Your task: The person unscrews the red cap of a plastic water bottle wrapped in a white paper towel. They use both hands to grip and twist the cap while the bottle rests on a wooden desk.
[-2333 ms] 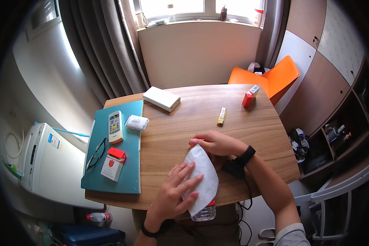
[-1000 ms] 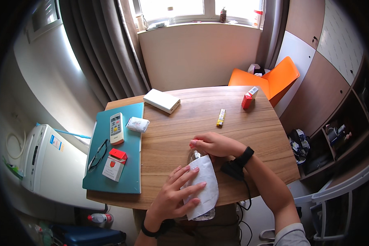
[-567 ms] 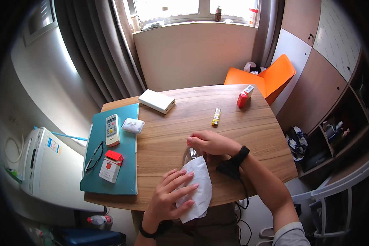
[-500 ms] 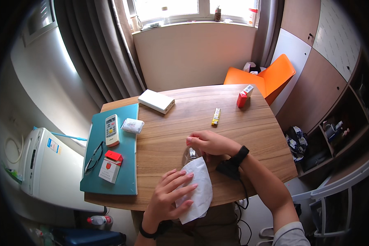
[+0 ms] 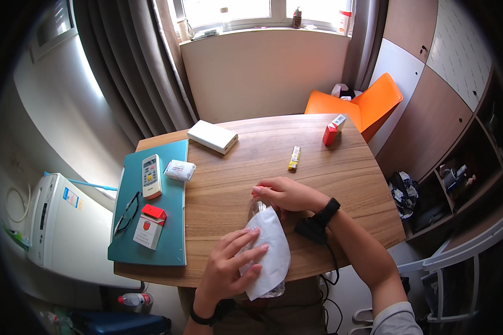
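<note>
A clear, see-through bottle (image 5: 255, 211) lies tilted over the table's near edge, its far end pointing away from me. My right hand (image 5: 285, 194) is closed round that far end, so the neck is mostly hidden; a bit of red shows at the fingertips. A white tissue (image 5: 275, 245) is draped over most of the bottle. On the tissue rests my left hand (image 5: 232, 262), its fingers spread and pressing it against the bottle. Below the tissue's lower edge, the crinkled clear near end of the bottle peeks out.
On a teal folder (image 5: 176, 234) lie a remote control (image 5: 151, 177), glasses (image 5: 127, 215), a cigarette pack (image 5: 150, 226) and a small white packet (image 5: 179, 170). Farther back are a white power bank (image 5: 212, 137), yellow lighter (image 5: 294, 158) and red-white box (image 5: 333, 130). An orange chair (image 5: 374, 103) stands behind.
The tissue has shifted a little up and turned on the bottle, uncovering its near end. My left hand has slid slightly with it; my right hand stays nearly in place.
</note>
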A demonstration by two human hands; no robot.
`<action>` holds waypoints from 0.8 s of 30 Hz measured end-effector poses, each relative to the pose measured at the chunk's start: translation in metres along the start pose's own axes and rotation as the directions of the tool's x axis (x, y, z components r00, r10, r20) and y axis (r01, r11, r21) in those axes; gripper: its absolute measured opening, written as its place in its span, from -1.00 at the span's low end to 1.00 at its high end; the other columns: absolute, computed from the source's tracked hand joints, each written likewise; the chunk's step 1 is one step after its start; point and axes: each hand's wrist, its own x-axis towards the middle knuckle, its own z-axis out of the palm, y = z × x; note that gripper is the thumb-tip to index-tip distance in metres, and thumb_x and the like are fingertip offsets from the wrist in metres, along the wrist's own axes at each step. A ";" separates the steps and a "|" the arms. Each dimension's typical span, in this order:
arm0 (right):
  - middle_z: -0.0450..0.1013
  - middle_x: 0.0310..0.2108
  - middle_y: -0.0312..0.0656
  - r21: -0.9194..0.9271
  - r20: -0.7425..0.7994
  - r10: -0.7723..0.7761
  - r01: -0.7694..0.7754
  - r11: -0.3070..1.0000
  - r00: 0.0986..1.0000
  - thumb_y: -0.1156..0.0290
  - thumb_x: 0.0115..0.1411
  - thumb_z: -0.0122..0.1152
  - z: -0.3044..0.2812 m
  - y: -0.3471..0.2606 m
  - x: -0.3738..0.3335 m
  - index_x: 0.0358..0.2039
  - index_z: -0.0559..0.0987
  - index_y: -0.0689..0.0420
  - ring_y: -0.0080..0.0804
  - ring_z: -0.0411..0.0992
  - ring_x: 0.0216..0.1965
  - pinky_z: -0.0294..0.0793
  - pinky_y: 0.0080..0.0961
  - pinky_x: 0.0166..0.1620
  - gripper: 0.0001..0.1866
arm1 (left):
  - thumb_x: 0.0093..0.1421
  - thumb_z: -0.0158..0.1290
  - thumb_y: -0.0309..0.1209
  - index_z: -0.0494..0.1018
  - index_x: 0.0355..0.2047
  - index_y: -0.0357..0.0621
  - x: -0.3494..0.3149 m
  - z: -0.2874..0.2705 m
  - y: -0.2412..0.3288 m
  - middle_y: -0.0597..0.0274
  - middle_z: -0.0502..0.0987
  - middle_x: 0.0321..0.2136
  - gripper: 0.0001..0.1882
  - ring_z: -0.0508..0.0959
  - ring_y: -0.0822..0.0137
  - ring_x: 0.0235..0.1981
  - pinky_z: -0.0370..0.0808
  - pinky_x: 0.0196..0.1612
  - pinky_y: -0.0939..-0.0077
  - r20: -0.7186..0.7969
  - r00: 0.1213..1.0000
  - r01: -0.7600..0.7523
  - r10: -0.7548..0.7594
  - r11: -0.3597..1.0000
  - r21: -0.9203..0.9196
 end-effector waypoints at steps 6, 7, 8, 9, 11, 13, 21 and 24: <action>0.54 -0.50 -0.18 0.000 -0.005 -0.024 0.024 1.000 1.000 -0.04 0.54 -0.08 0.000 0.003 0.001 0.00 0.58 0.26 -0.41 0.58 -0.57 0.59 -0.45 -0.50 -0.45 | 0.21 0.25 -0.41 0.70 -0.11 -0.09 -0.004 0.000 -0.006 0.11 0.68 0.02 -0.77 0.62 0.03 0.08 0.47 0.23 0.01 -0.040 0.995 -0.092 0.090 0.994 -0.059; 0.54 -0.49 -0.18 -0.005 0.004 -0.016 0.016 1.000 1.000 -0.04 0.54 -0.08 0.000 0.002 0.001 0.01 0.58 0.25 -0.41 0.59 -0.57 0.60 -0.45 -0.50 -0.45 | 0.21 0.25 -0.41 0.70 -0.12 -0.09 -0.004 0.000 -0.006 0.12 0.68 0.02 -0.77 0.62 0.03 0.08 0.47 0.23 0.02 -0.033 0.994 -0.106 0.104 0.993 -0.051; 0.54 -0.49 -0.18 -0.005 0.004 -0.016 0.016 1.000 1.000 -0.04 0.54 -0.08 0.000 0.003 0.001 0.01 0.58 0.25 -0.41 0.59 -0.57 0.60 -0.45 -0.50 -0.45 | 0.21 0.25 -0.41 0.70 -0.12 -0.09 -0.004 0.000 -0.006 0.12 0.68 0.02 -0.77 0.62 0.03 0.08 0.47 0.23 0.02 -0.033 0.994 -0.105 0.104 0.993 -0.050; 0.53 -0.49 -0.18 -0.012 0.003 -0.019 0.019 1.000 1.000 -0.04 0.54 -0.08 0.000 0.004 0.001 0.01 0.58 0.25 -0.41 0.58 -0.57 0.60 -0.45 -0.50 -0.45 | 0.22 0.24 -0.42 0.69 -0.09 -0.10 -0.005 -0.001 -0.005 0.09 0.66 0.04 -0.76 0.60 0.02 0.10 0.46 0.24 0.03 -0.020 0.996 -0.089 0.088 0.995 -0.037; 0.53 -0.49 -0.18 -0.018 0.002 -0.021 0.021 1.000 1.000 -0.04 0.54 -0.08 0.000 0.008 0.002 0.01 0.58 0.25 -0.42 0.57 -0.58 0.59 -0.45 -0.50 -0.45 | 0.22 0.23 -0.42 0.68 -0.07 -0.11 -0.003 0.000 -0.002 0.07 0.65 0.07 -0.74 0.58 0.00 0.13 0.45 0.25 0.04 -0.008 0.997 -0.073 0.072 0.997 -0.023; 0.52 -0.50 -0.19 -0.016 -0.014 -0.052 0.052 0.999 0.999 -0.04 0.54 -0.07 0.002 0.008 0.002 0.01 0.58 0.26 -0.43 0.55 -0.60 0.59 -0.46 -0.50 -0.45 | 0.24 0.22 -0.42 0.65 0.03 -0.13 0.000 0.002 0.002 0.01 0.59 0.15 -0.67 0.52 -0.06 0.20 0.42 0.27 0.06 -0.032 0.997 0.069 -0.069 0.998 -0.016; 0.48 -0.51 -0.25 0.041 0.017 0.061 -0.062 0.997 0.998 0.01 0.55 -0.06 0.000 -0.012 -0.006 -0.01 0.58 0.26 -0.50 0.51 -0.58 0.56 -0.50 -0.50 -0.49 | 0.27 0.16 -0.41 0.62 0.04 -0.20 0.001 0.005 0.000 -0.10 0.55 0.19 -0.66 0.50 -0.14 0.23 0.41 0.29 0.03 -0.072 0.988 0.135 -0.133 0.991 0.014; 0.44 -0.52 -0.34 0.052 0.017 0.072 -0.073 0.996 0.997 0.06 0.56 -0.06 0.000 -0.015 -0.006 -0.02 0.59 0.23 -0.56 0.49 -0.57 0.56 -0.54 -0.49 -0.54 | 0.27 0.17 -0.39 0.67 -0.06 -0.19 -0.002 0.002 -0.006 -0.03 0.65 0.04 -0.73 0.59 -0.09 0.11 0.46 0.24 0.03 -0.067 0.998 -0.014 0.014 1.000 -0.007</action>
